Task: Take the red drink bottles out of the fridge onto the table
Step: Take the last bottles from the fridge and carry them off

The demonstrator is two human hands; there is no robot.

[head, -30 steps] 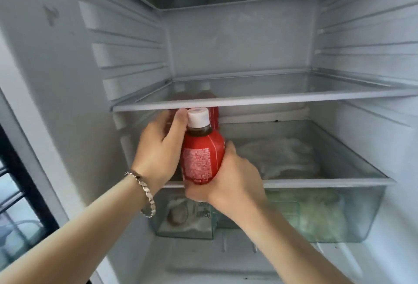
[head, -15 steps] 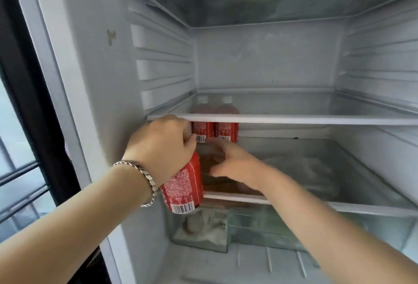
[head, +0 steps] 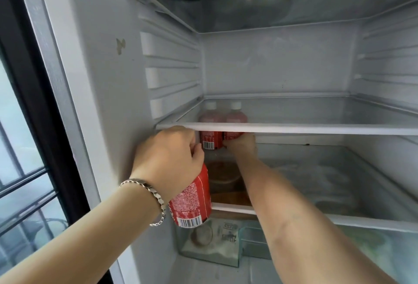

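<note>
Head view shows the left hand (head: pixel 172 154) holding one red bottle (head: pixel 192 202) by its top, fingers curled tight. The right hand (head: pixel 243 145) curls its fingers round the back bottle (head: pixel 233 135), deep in the fridge under the glass shelf (head: pixel 294 129). Pulling it out could bump the shelf or tip the next bottle (head: pixel 210 140). The hanging one could slip.

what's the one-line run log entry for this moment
left hand: holds red bottle by its top | right hand: grips right rear bottle under glass shelf | left rear bottle: upright
</note>
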